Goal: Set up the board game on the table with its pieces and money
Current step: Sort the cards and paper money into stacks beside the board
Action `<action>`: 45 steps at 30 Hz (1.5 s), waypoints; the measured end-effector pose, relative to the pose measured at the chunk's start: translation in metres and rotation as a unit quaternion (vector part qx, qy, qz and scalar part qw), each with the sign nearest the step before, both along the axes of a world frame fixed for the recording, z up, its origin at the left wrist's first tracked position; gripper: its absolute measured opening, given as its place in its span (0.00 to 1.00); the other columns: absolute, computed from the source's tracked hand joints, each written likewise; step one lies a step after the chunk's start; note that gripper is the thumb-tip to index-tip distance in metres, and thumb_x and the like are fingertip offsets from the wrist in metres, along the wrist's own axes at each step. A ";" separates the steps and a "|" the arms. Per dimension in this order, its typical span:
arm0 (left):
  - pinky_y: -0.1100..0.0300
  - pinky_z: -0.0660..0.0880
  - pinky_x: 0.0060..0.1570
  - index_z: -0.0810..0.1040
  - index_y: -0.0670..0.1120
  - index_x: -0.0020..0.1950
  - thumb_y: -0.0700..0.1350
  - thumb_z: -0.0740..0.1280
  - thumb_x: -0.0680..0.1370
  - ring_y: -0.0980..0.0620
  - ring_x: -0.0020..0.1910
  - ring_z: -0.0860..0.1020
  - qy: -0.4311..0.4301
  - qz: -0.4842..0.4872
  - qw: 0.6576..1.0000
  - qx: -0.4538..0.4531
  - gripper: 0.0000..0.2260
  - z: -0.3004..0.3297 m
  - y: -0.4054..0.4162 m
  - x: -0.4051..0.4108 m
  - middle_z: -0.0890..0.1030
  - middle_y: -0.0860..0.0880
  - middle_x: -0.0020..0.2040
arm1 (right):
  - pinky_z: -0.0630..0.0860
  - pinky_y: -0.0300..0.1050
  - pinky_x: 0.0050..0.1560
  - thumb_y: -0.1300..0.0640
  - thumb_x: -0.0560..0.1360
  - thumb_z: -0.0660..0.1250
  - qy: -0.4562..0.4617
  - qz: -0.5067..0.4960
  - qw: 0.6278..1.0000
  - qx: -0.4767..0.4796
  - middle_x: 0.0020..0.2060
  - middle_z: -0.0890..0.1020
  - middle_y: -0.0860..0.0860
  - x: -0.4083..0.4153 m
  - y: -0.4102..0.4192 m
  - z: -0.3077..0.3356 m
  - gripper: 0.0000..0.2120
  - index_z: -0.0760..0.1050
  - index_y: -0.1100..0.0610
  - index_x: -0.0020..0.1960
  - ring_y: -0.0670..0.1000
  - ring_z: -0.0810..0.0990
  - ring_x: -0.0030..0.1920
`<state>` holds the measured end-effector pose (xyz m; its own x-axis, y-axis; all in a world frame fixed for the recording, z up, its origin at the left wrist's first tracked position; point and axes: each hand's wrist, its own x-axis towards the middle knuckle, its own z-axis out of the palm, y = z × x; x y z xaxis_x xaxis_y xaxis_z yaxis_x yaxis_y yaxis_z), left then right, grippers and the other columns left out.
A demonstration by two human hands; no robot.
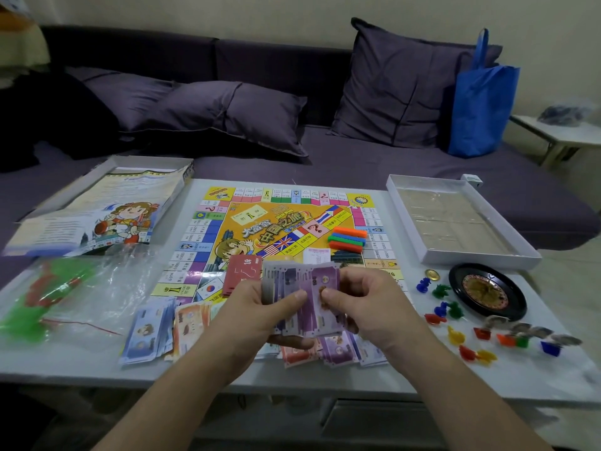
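I take the game board (292, 236) as my landmark; it lies flat in the middle of the white table (65, 359), its far edge close to the table's far rim and the purple sofa (357, 164) just beyond. Open tabletop shows only along the near rim, this side of the board.

My left hand (260, 314) and right hand (367, 304) both grip one fanned stack of purple play money (305, 297) above the board's near edge, thumbs pressed on top, fingers curled beneath.

Right of the board sits the box tray (461, 219), holding a clear plastic insert. Left of the board, the box lid (107, 203) overhangs the table's far-left corner with a printed sheet inside. A clear plastic bag (74, 297) near the board's left edge holds green and red pieces.

On the board rest stacked colored bars (348, 239) and a red card deck (240, 275). More bill piles (162, 327) crowd the near edge beneath my hands. Right of the board stand a roulette wheel (487, 291), a gold coin (432, 274) and scattered colored tokens (455, 333).
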<state>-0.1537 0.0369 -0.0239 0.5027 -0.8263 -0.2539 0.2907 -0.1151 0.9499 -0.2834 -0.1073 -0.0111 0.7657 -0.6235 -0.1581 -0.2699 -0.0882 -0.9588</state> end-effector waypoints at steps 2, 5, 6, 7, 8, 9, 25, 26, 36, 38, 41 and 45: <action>0.48 0.86 0.44 0.81 0.41 0.61 0.41 0.68 0.82 0.40 0.50 0.87 -0.013 -0.009 1.000 0.012 0.09 -0.001 0.000 -0.001 0.88 0.40 0.51 | 0.83 0.38 0.39 0.61 0.81 0.71 0.011 0.005 1.000 -0.012 0.44 0.89 0.50 0.000 0.000 0.000 0.06 0.85 0.52 0.54 0.48 0.88 0.45; 0.48 0.86 0.42 0.81 0.39 0.60 0.41 0.68 0.82 0.41 0.49 0.88 -0.022 0.004 1.000 0.022 0.09 -0.001 -0.001 0.001 0.88 0.40 0.50 | 0.79 0.35 0.33 0.62 0.81 0.71 0.020 -0.021 0.999 -0.029 0.41 0.88 0.50 -0.003 -0.007 0.005 0.07 0.85 0.52 0.50 0.46 0.87 0.39; 0.48 0.86 0.42 0.81 0.39 0.59 0.40 0.68 0.82 0.41 0.48 0.88 -0.024 0.022 0.999 0.024 0.08 -0.001 -0.001 0.002 0.88 0.40 0.49 | 0.77 0.34 0.30 0.63 0.80 0.71 0.033 -0.028 0.999 -0.031 0.39 0.88 0.51 -0.006 -0.011 0.007 0.07 0.85 0.52 0.49 0.45 0.86 0.35; 0.47 0.86 0.41 0.82 0.39 0.58 0.40 0.68 0.82 0.41 0.47 0.88 -0.026 0.046 0.998 0.027 0.07 -0.001 -0.002 0.003 0.88 0.40 0.48 | 0.76 0.34 0.29 0.63 0.81 0.71 0.055 -0.031 0.997 -0.035 0.39 0.88 0.51 -0.008 -0.016 0.009 0.07 0.85 0.53 0.48 0.44 0.85 0.32; 0.47 0.86 0.41 0.82 0.39 0.57 0.39 0.68 0.82 0.42 0.45 0.88 -0.028 0.073 0.997 0.030 0.06 -0.002 -0.002 0.004 0.88 0.41 0.46 | 0.77 0.36 0.30 0.62 0.80 0.71 0.085 -0.032 0.995 -0.046 0.39 0.88 0.52 -0.010 -0.021 0.009 0.06 0.84 0.54 0.48 0.44 0.85 0.33; 0.47 0.86 0.40 0.82 0.40 0.56 0.39 0.68 0.82 0.43 0.44 0.88 -0.029 0.097 0.994 0.034 0.05 -0.003 -0.002 0.005 0.89 0.42 0.45 | 0.80 0.40 0.33 0.61 0.80 0.72 0.120 -0.032 0.990 -0.064 0.39 0.88 0.52 -0.012 -0.026 0.008 0.05 0.84 0.54 0.47 0.46 0.86 0.35; 0.39 0.85 0.48 0.83 0.42 0.57 0.40 0.70 0.81 0.40 0.49 0.88 -0.009 0.070 0.996 0.045 0.06 -0.007 -0.002 0.005 0.88 0.40 0.49 | 0.82 0.49 0.46 0.44 0.78 0.70 0.352 0.003 0.856 -0.378 0.47 0.78 0.47 0.007 0.001 -0.030 0.11 0.74 0.49 0.54 0.49 0.80 0.45; 0.39 0.84 0.51 0.84 0.43 0.56 0.41 0.70 0.81 0.40 0.49 0.87 -0.015 0.063 0.997 0.047 0.06 -0.008 -0.002 0.005 0.88 0.40 0.49 | 0.82 0.49 0.45 0.45 0.79 0.69 0.330 -0.008 0.863 -0.382 0.46 0.79 0.47 0.006 0.000 -0.028 0.09 0.75 0.49 0.53 0.48 0.80 0.44; 0.38 0.79 0.63 0.80 0.39 0.65 0.41 0.68 0.82 0.36 0.58 0.85 0.073 -0.048 0.996 0.024 0.13 -0.007 -0.002 -0.001 0.86 0.35 0.57 | 0.72 0.35 0.30 0.59 0.78 0.75 0.012 -0.009 0.997 -0.079 0.30 0.80 0.47 0.005 -0.002 -0.016 0.07 0.82 0.57 0.42 0.41 0.76 0.29; 0.43 0.84 0.55 0.78 0.37 0.66 0.38 0.65 0.83 0.37 0.56 0.86 0.094 -0.038 0.995 0.010 0.12 -0.006 -0.002 -0.002 0.86 0.35 0.56 | 0.73 0.37 0.31 0.58 0.78 0.75 0.009 -0.026 0.997 -0.068 0.29 0.80 0.48 0.004 -0.007 -0.015 0.07 0.81 0.57 0.41 0.43 0.75 0.29; 0.50 0.86 0.46 0.80 0.37 0.63 0.38 0.65 0.83 0.38 0.54 0.86 0.066 -0.046 0.997 0.006 0.10 -0.004 -0.001 -0.002 0.86 0.36 0.55 | 0.74 0.38 0.32 0.57 0.79 0.74 0.021 -0.024 0.998 -0.059 0.30 0.81 0.47 0.001 -0.009 -0.011 0.06 0.82 0.56 0.43 0.42 0.77 0.30; 0.48 0.86 0.46 0.82 0.38 0.60 0.40 0.69 0.81 0.40 0.53 0.87 0.027 -0.035 0.999 0.029 0.09 -0.006 -0.002 -0.002 0.87 0.38 0.53 | 0.75 0.33 0.31 0.58 0.80 0.72 0.022 0.004 0.998 -0.050 0.36 0.86 0.48 -0.002 -0.004 -0.009 0.03 0.85 0.56 0.49 0.41 0.83 0.33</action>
<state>-0.1562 0.0346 -0.0303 0.4290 -0.8417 -0.3280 0.3301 -0.1920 0.9242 -0.2857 -0.1111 -0.0206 0.7645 -0.6317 -0.1282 -0.3101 -0.1860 -0.9323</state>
